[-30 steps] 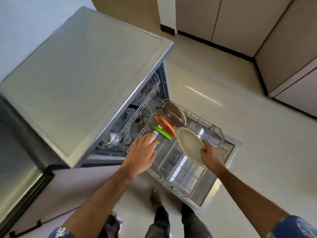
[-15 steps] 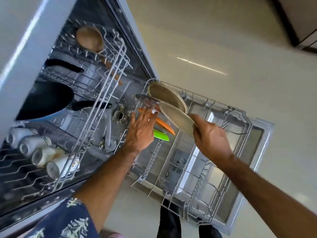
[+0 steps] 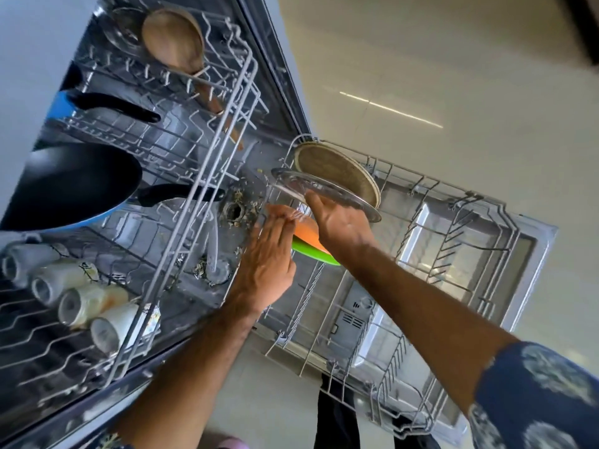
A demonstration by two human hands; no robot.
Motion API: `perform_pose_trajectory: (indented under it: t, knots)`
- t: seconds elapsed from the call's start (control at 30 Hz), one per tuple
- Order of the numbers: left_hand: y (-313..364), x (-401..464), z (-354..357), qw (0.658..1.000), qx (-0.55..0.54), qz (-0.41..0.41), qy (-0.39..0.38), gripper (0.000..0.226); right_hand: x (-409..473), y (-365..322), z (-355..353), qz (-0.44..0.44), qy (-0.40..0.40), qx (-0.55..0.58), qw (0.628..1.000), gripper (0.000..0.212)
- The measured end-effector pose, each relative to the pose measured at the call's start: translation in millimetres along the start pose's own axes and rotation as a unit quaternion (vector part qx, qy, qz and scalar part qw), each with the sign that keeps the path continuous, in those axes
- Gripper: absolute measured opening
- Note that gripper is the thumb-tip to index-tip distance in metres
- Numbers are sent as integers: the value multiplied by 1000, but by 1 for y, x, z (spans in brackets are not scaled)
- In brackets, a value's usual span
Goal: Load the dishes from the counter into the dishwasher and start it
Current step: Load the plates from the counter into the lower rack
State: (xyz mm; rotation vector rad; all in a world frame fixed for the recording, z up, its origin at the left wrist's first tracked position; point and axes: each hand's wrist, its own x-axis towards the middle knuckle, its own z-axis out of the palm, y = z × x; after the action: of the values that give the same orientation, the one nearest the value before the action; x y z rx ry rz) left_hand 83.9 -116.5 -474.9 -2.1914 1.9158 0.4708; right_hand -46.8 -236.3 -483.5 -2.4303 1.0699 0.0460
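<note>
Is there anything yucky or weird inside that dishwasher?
Yes. The dishwasher floor has food scraps scattered around the round drain, just left of the left hand. The cups in the upper rack also look smeared with orange-brown residue. Otherwise the plates stand properly in the lower rack.

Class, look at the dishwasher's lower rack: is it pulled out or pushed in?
Pulled out. The lower rack sits over the open door, outside the tub, with plates standing at its near end.

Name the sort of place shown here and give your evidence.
Most likely a home kitchen: an open dishwasher with a pulled-out grey wire lower rack, a black frying pan and a brown wooden spoon loaded.
</note>
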Motion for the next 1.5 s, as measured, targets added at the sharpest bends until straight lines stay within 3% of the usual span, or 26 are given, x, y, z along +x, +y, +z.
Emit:
perform_pose_trajectory:
  t: [0.07,0.27,0.37,0.6,0.77,0.93,1.07,1.3,1.5]
  knots:
    - [-1,-4,1,1000,-13,-3,2,71,10,0,11,15,-23,-19,999,40]
    - [-3,-7,2,1000,-17,-2,-21,71,28,21,28,26,-83,-62,994,53]
    - [0,-9,-1,999,-21,-10,-24,73,23,18,22,10,-97,-11,995,56]
    - [23,-32,-20,999,-16,-31,-30,78,-77,24,-32,-6,-18,140,990,52]
    - [55,-72,-48,998,12,-42,-53,79,-154,27,-74,-50,-48,113,991,51]
    - [103,-154,-87,996,-10,-76,-40,77,-193,-2,-127,-96,-73,75,990,53]
    - [130,-232,-125,992,-20,-124,-31,76,-226,-43,-168,-166,-97,-5,981,68]
    - [144,-392,-174,966,-53,-251,37,76,-303,-151,-199,-301,-162,-129,931,82]
    - [132,-547,-169,918,-81,-383,65,75,-363,-264,-184,-430,-145,-166,875,81]
